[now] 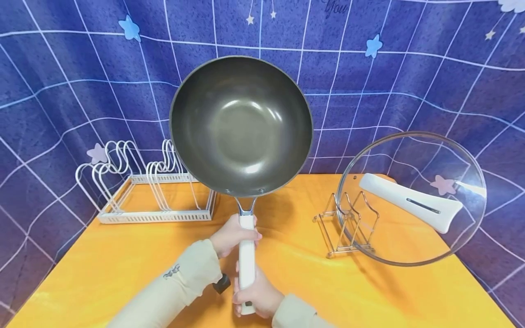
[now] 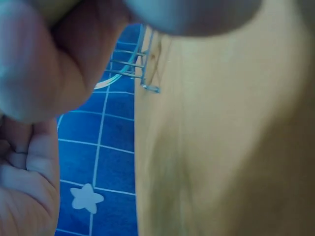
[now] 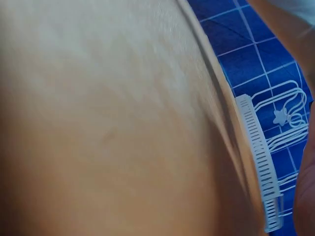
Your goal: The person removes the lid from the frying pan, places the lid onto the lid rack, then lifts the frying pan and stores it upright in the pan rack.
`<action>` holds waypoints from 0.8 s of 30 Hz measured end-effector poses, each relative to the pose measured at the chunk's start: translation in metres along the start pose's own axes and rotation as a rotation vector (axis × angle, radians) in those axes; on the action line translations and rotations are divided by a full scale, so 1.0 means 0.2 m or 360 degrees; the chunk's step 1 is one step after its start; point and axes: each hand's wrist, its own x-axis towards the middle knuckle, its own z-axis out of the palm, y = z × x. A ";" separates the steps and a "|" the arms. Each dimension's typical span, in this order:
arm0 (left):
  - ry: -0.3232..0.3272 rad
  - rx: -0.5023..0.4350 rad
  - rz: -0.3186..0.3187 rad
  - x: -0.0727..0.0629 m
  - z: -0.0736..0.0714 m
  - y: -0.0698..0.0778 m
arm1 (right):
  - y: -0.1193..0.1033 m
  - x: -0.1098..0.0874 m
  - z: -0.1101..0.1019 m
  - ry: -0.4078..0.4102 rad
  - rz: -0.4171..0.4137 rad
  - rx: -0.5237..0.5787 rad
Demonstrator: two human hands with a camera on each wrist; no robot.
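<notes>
A dark wok [image 1: 242,127] with a white handle [image 1: 247,255] is held up over the table, its inside facing me. My left hand [image 1: 231,237] grips the handle near the metal neck, and my right hand [image 1: 260,294] holds it at the lower end. Behind the wok on the left stands a white wire rack [image 1: 156,216], part of it hidden by the pan. To the right, a glass lid [image 1: 410,246] with a white handle stands tilted in a small metal wire rack [image 1: 342,248]. In the left wrist view my left fingers [image 2: 29,64] fill the upper left.
A yellow-orange cloth [image 1: 303,273] covers the table. Blue curtain fabric [image 1: 336,114] with white grid lines and stars hangs behind and at the sides. A small black object [image 1: 222,283] shows beside the left cuff.
</notes>
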 end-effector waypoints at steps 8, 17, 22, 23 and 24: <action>0.0054 0.0047 0.0067 -0.01 -0.03 0.04 | -0.04 0.05 0.00 0.0001 0.0055 -0.0099; 0.0138 0.0060 0.0033 -0.01 -0.03 0.10 | -0.06 0.11 0.00 0.0050 0.0025 -0.0236; 0.0068 -0.0223 -0.0044 -0.02 -0.02 0.13 | -0.09 0.12 -0.01 0.0049 0.0012 -0.0338; 0.0067 -0.0240 -0.0054 -0.03 -0.01 0.13 | -0.09 0.12 -0.01 0.0043 0.0016 -0.0362; 0.0078 -0.0229 -0.0055 -0.03 -0.01 0.14 | -0.09 0.11 -0.01 0.0042 0.0021 -0.0385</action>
